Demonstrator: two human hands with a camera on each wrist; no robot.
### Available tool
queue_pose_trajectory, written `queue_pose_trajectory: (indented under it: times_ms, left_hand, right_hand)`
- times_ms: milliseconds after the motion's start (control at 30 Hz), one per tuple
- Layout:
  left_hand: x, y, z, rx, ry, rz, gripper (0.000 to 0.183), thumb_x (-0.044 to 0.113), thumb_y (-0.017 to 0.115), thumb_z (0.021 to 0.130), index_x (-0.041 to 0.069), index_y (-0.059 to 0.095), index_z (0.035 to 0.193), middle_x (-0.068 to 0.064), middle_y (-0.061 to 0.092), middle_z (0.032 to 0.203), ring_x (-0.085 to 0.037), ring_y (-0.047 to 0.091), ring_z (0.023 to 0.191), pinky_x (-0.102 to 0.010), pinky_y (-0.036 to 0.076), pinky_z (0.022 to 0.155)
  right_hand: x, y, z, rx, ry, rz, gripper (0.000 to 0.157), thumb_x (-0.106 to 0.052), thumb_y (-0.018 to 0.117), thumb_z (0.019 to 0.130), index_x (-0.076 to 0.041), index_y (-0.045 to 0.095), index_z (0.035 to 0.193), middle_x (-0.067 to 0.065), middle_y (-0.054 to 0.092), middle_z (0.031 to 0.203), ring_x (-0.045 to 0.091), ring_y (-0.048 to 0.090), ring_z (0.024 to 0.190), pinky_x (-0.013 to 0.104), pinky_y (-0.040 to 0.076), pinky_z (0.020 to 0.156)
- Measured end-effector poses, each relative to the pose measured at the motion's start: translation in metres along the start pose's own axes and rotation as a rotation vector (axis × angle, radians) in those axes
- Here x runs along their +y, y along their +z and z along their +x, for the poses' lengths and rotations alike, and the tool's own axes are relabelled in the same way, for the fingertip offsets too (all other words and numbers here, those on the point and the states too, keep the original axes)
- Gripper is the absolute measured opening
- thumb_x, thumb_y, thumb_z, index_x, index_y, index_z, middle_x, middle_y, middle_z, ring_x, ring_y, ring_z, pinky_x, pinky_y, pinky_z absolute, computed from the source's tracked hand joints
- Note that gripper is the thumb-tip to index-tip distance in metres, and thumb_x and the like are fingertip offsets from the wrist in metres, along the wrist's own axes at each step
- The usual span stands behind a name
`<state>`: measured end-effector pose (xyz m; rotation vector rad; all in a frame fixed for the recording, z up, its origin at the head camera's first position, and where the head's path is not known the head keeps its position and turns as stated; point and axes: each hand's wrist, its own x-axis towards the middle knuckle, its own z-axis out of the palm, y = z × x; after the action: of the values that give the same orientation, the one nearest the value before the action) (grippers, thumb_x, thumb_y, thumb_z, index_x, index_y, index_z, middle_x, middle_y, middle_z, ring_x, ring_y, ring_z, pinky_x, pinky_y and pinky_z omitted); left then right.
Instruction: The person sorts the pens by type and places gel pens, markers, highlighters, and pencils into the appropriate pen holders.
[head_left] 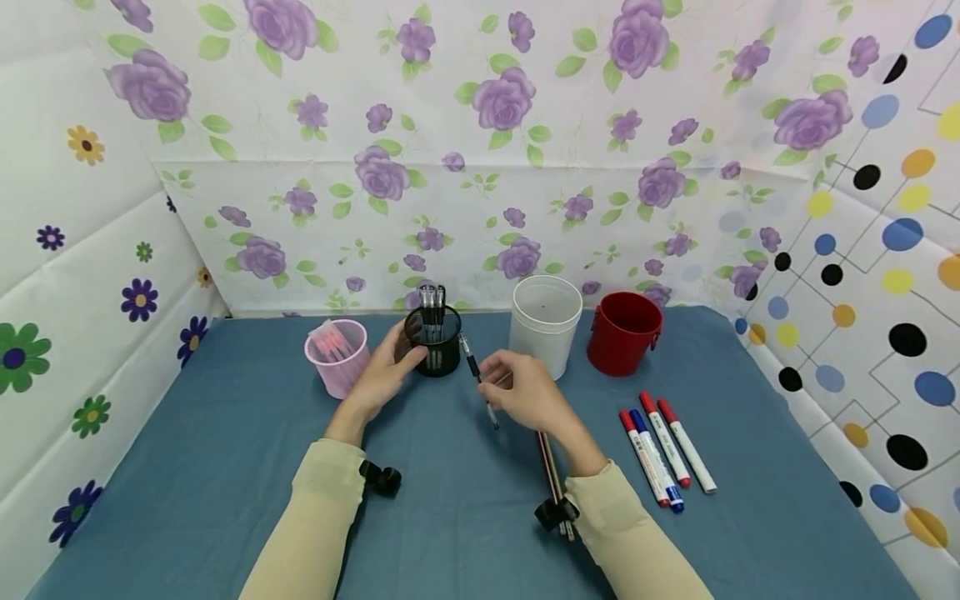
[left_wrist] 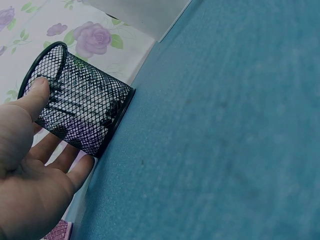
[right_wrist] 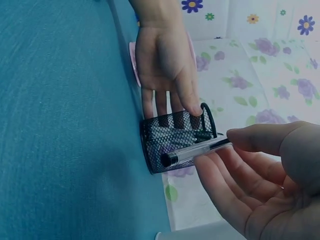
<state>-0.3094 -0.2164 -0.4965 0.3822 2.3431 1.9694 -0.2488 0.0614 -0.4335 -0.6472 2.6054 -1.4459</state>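
Note:
A black mesh pen holder point(head_left: 441, 360) stands on the blue cloth, with several pens point(head_left: 432, 303) upright in it. My left hand point(head_left: 381, 377) holds its left side, the thumb on the near wall by the rim. In the left wrist view the other fingers spread round the mesh wall point(left_wrist: 82, 102). Just right of the holder, my right hand point(head_left: 525, 390) pinches a clear pen with a black grip point(head_left: 473, 367) between thumb and fingers. The pen hangs tilted above the cloth. In the right wrist view the pen point(right_wrist: 192, 152) crosses in front of the mesh holder.
A pink basket point(head_left: 347, 377) with pink-tipped pens stands to the left. White point(head_left: 546, 325) and red point(head_left: 622, 337) buckets stand at the back right. Several markers point(head_left: 660, 450) lie at right. Thin sticks point(head_left: 551, 475) lie partly under the right wrist. Patterned cloth walls enclose the table.

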Motion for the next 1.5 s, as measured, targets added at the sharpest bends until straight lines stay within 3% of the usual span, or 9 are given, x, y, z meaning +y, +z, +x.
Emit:
queue_pose_trajectory:
  times_ms: [333, 500, 667, 1167, 1500]
  left_hand:
    - [-0.003, 0.001, 0.001, 0.001, -0.006, -0.003, 0.068, 0.028, 0.059, 0.112, 0.019, 0.024, 0.170, -0.014, 0.029, 0.173, -0.035, 0.022, 0.162, -0.058, 0.025, 0.127]
    - [-0.001, 0.001, 0.000, 0.010, -0.005, -0.002, 0.069, 0.029, 0.059, 0.111, 0.019, 0.025, 0.170, -0.014, 0.030, 0.172, -0.035, 0.022, 0.161, -0.058, 0.026, 0.127]
    - [0.001, 0.001, 0.000, 0.011, -0.009, -0.004, 0.070, 0.029, 0.060, 0.111, 0.019, 0.024, 0.170, -0.014, 0.029, 0.172, -0.035, 0.022, 0.161, -0.058, 0.026, 0.127]
    - [0.000, 0.000, 0.000, 0.007, 0.015, -0.017, 0.067, 0.026, 0.059, 0.111, 0.017, 0.026, 0.169, -0.015, 0.032, 0.171, -0.036, 0.026, 0.160, -0.059, 0.027, 0.126]
    - [-0.001, -0.001, 0.001, 0.002, 0.009, -0.016, 0.069, 0.028, 0.060, 0.111, 0.018, 0.026, 0.169, -0.015, 0.032, 0.171, -0.036, 0.026, 0.160, -0.060, 0.027, 0.126]
  right_hand:
    - [-0.006, -0.004, 0.006, 0.059, -0.015, 0.055, 0.017, -0.011, 0.076, 0.100, -0.008, 0.071, 0.116, 0.007, 0.074, 0.103, 0.016, 0.073, 0.077, 0.033, 0.063, 0.071]
    - [-0.016, -0.006, 0.022, 0.088, -0.057, 0.061, 0.018, -0.010, 0.074, 0.101, -0.007, 0.070, 0.118, 0.009, 0.074, 0.103, 0.017, 0.073, 0.079, 0.037, 0.065, 0.074]
    - [-0.030, -0.013, 0.039, 0.142, -0.089, 0.068, 0.021, -0.010, 0.073, 0.102, -0.005, 0.068, 0.122, 0.010, 0.073, 0.106, 0.020, 0.073, 0.082, 0.033, 0.064, 0.075]
    - [-0.054, -0.016, 0.082, 0.205, -0.066, 0.170, 0.022, -0.015, 0.073, 0.102, -0.010, 0.068, 0.124, 0.009, 0.072, 0.108, 0.022, 0.075, 0.086, 0.032, 0.064, 0.075]
    - [-0.050, -0.004, 0.108, 0.210, -0.081, 0.232, 0.023, -0.010, 0.072, 0.102, -0.005, 0.068, 0.125, 0.014, 0.073, 0.110, 0.028, 0.075, 0.089, 0.048, 0.064, 0.083]
